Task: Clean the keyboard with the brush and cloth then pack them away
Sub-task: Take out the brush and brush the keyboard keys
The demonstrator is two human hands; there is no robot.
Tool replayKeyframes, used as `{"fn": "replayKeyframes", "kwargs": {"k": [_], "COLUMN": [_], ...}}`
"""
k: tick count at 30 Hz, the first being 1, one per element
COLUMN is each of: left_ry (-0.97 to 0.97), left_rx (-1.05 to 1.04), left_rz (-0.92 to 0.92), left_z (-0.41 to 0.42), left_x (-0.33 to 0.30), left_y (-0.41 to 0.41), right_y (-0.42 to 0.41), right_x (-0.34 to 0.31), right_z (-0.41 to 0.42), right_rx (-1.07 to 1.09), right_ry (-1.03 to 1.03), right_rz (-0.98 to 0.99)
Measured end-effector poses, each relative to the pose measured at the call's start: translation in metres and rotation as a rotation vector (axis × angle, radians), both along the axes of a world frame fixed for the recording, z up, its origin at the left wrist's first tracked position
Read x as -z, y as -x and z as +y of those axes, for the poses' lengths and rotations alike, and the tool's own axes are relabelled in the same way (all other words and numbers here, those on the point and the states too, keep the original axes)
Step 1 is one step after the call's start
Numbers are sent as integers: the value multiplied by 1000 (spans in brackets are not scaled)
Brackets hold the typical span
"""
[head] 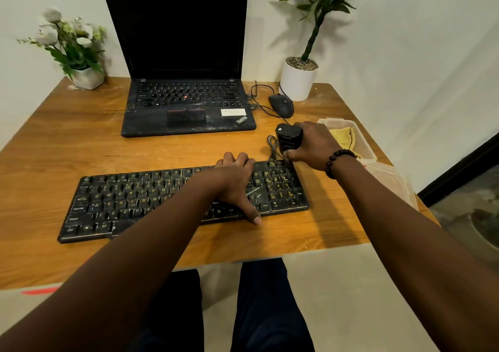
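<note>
A dusty black keyboard (129, 203) lies across the near half of the wooden desk (67, 146). My left hand (235, 184) spans its right part, fingers curled over the far edge and thumb at the near edge. My right hand (316, 146) grips a black brush (288, 138) by its body at the keyboard's far right corner; its bristles are hidden. A yellow cloth (344, 137) lies in a clear plastic box (364, 146) just right of that hand.
An open black laptop (186, 103) stands behind the keyboard. A black mouse (280, 105) and its cable lie beside it. A white potted plant (298, 78) and a flower pot (86, 77) occupy the back corners. The box lid (391, 181) lies at the right edge.
</note>
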State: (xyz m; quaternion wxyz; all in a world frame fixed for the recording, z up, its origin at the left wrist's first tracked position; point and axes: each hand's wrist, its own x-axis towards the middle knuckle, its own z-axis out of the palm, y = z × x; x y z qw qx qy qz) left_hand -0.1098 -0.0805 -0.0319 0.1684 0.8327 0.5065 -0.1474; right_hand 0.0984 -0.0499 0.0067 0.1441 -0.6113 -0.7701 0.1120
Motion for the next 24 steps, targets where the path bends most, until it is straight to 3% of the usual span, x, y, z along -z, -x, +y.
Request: {"fn": "replayKeyframes", "kwargs": {"k": [2, 6, 10, 14, 18, 22, 24], "left_ry": [-3, -23, -36, -38, -34, -24, -24], "left_rx": [4, 15, 22, 19, 16, 8, 6], "left_rz": [-1, -10, -8, -14, -25, -31, -31], "left_z": [0, -2, -4, -5, -4, -5, -4], "left_x": [0, -3, -5, -4, -3, -3, -3], "left_y": [0, 0, -1, 0, 1, 1, 1], "right_y": [-2, 3, 12, 15, 12, 10, 11], "right_x": [-2, 0, -4, -4, -6, -11, -15], "right_z": [0, 3, 1, 2, 1, 6, 8], "right_rx": [-32, -52, -108, -123, -179, -218, -218], "right_ry": [65, 42, 59, -14, 60, 57, 13], "right_rz": [102, -41, 48, -99, -29, -219, -216]}}
